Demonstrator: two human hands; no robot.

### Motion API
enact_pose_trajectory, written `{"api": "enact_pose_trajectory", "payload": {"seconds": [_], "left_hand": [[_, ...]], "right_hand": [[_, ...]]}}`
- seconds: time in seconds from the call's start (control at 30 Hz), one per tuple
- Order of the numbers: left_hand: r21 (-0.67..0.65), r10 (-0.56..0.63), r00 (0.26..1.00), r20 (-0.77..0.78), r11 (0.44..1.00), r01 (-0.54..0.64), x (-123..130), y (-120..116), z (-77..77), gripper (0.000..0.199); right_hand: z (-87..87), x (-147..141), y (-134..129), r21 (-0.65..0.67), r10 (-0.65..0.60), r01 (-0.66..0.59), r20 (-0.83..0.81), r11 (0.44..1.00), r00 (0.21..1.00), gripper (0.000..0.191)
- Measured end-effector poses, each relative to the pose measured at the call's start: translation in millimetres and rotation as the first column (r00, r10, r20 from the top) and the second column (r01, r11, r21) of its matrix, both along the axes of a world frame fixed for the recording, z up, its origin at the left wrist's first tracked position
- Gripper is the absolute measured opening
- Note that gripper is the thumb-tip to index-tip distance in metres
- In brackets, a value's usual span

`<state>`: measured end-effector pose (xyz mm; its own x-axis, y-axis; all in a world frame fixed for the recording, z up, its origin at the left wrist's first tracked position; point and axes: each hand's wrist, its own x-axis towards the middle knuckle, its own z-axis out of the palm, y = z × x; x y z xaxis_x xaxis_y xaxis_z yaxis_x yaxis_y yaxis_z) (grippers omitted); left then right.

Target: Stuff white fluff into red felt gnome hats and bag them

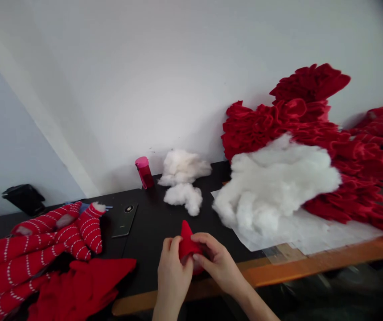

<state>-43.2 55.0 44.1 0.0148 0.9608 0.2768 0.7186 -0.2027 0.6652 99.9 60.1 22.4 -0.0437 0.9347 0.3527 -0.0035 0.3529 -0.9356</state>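
Observation:
Between my two hands, just over the table's front edge, is a small red cone-shaped felt hat point(186, 243) with its point turned up and away from me. My left hand point(174, 267) grips its left side with fingers and thumb. From the right, my right hand point(215, 258) pinches the lower edge of the felt between thumb and fingers. Some pale material shows at the hat's lower opening, partly hidden by my fingers. Straight beyond the hands lies a small tuft of white stuffing point(191, 203), with another clump of stuffing point(183, 167) behind it.
A big white fibre pile point(274, 178) rests on white sheeting point(258, 238) at right, before heaped red felt pieces point(311, 116). Striped red stuffed pieces point(27, 245) and red felt pieces point(84, 285) lie left. A phone point(125, 220) and pink-lidded bottle point(144, 173) stand out on the black table point(147, 236).

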Motion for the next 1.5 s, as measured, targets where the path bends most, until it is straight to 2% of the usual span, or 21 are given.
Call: {"api": "enact_pose_trajectory", "payload": {"seconds": [0.1,0.2,0.3,0.47,0.67,0.77,0.87,1.0,1.07,1.2,1.3,1.33,1.4,1.5], "left_hand": [[0.028,0.006,1.0,-0.006,1.0,-0.005,2.6,2.4,-7.1,0.03],[0.061,0.043,0.999,-0.018,0.997,-0.041,5.5,5.5,-16.0,0.026],[0.089,0.06,0.998,-0.012,0.994,-0.059,4.7,9.2,-23.5,0.021],[0.149,0.113,0.994,-0.005,0.983,-0.111,0.1,9.5,-27.8,0.014],[0.19,0.072,0.997,0.01,0.979,-0.072,10.9,-2.6,-23.3,0.03],[0.151,0.05,0.998,0.044,0.987,-0.056,14.8,-2.4,-23.6,0.035],[0.111,0.061,0.995,0.08,0.991,-0.069,12.0,3.0,-25.1,0.032],[0.126,0.069,0.993,0.094,0.989,-0.08,3.1,9.9,-23.4,0.023],[0.133,0.057,0.993,0.105,0.989,-0.071,-0.7,11.3,-20.9,0.022],[0.125,-0.009,0.987,0.162,0.992,-0.011,-4.1,5.7,-18.0,0.03],[0.121,-0.015,0.969,0.246,0.993,-0.016,-2.1,-3.8,-19.9,0.041],[0.137,-0.006,0.968,0.249,0.99,-0.029,-0.3,-6.5,-21.1,0.041],[0.191,0.014,0.978,0.208,0.98,-0.054,4.8,-9.1,-24.1,0.035],[0.245,0.032,0.988,0.153,0.967,-0.069,12.6,-5.0,-30.6,0.021]], "right_hand": [[-13.5,-5.6,-1.1,0.016,-0.083,0.083,0.014,0.996,0.996,0.033],[-20.3,-10.3,-0.5,0.043,-0.164,0.16,0.096,0.986,0.982,0.041],[-18.2,-10.2,3.0,0.09,-0.225,0.213,0.154,0.973,0.962,0.043],[-12.5,-2.1,9.3,0.104,-0.298,0.283,0.18,0.954,0.938,0.027],[-16.1,-0.8,3.0,0.016,-0.245,0.248,0.212,0.969,0.946,0.034],[-18.4,-4.9,0.1,-0.019,-0.181,0.189,0.215,0.982,0.96,0.032],[-18.0,-7.1,2.3,-0.009,-0.174,0.179,0.212,0.984,0.962,0.035],[-16.0,-3.3,11.0,0.003,-0.248,0.253,0.208,0.968,0.946,0.036],[-14.7,-0.6,13.3,-0.007,-0.246,0.252,0.193,0.968,0.95,0.036],[-13.0,2.9,6.7,-0.011,-0.126,0.129,0.125,0.992,0.984,0.034],[-15.0,3.5,-2.0,-0.053,0.028,-0.029,-0.019,0.998,0.999,0.044],[-15.9,3.1,-3.9,-0.055,0.039,-0.041,-0.027,0.998,0.999,0.046],[-16.7,0.9,-4.9,-0.019,-0.035,0.037,0.069,0.999,0.997,0.045],[-15.5,-3.3,0.0,0.062,-0.171,0.161,0.231,0.985,0.958,0.033]]}}
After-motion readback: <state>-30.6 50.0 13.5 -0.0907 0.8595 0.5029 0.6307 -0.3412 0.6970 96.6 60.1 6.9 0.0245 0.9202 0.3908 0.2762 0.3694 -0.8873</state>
